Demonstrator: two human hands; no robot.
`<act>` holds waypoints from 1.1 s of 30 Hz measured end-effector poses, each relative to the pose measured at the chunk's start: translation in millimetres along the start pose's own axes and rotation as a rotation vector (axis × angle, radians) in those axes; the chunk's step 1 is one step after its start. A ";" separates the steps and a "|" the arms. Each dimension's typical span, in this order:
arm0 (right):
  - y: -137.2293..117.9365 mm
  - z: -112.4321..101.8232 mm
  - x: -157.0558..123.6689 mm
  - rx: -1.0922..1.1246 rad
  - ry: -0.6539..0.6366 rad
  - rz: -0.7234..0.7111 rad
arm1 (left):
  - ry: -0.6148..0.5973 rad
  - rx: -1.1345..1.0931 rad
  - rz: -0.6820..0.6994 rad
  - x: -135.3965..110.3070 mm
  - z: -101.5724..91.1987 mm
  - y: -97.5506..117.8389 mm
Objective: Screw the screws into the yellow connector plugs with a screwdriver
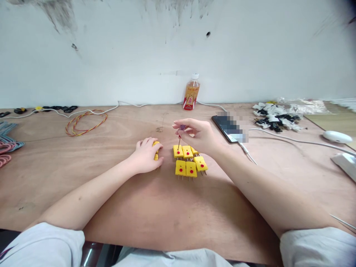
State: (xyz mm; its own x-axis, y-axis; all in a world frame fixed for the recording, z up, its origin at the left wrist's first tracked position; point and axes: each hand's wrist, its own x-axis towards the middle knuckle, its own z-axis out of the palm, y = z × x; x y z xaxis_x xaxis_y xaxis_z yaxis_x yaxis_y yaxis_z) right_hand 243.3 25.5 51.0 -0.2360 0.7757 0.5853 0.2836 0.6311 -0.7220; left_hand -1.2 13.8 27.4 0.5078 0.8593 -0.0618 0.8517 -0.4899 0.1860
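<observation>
Several yellow plugs with red dots (187,161) lie in two rows on the wooden table (155,211). My right hand (196,135) pinches a small screwdriver (180,139) by its purple top. Its tip stands upright on the far-left yellow plug. My left hand (147,155) rests on the table to the left, fingers curled around another yellow plug (156,151).
A drinks bottle (191,92) stands at the wall. A phone (226,128) with a white cable lies to the right. Red-yellow wire (85,122) coils at the left. Black and white parts (274,116) and a white mouse (337,137) lie far right.
</observation>
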 end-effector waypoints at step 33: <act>3.5 9.6 0.8 -0.110 -0.038 -0.160 | 0.059 -0.067 0.280 33.4 -3.9 21.8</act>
State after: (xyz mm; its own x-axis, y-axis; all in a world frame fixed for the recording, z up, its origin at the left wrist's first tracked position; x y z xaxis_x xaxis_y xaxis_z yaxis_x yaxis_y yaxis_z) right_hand 235.2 28.2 45.4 -0.3206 0.6660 0.6736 0.3387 0.7447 -0.5751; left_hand 33.8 32.4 33.2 0.7115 0.7003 0.0580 0.6683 -0.6998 0.2523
